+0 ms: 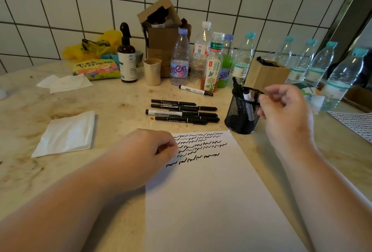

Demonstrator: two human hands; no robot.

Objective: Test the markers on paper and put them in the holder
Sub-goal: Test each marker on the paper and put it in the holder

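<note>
We see the untested markers (182, 111) lying side by side on the surface (112, 98), long axes running 9 to 3 o'clock, caps toward 3, at 12 o'clock from the paper (211, 191). The left hand (147, 151), fingers curled and grasping nothing visible, pins the paper's corner. The right hand (285, 110), loosely curled and empty, hovers beside the holder (241, 114); the markers lie at its 9 o'clock, and we judge it the likelier to reach them.

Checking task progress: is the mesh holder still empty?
No, the black mesh holder already has a few markers standing in it, while a group of markers lies on the counter beside it.
</note>
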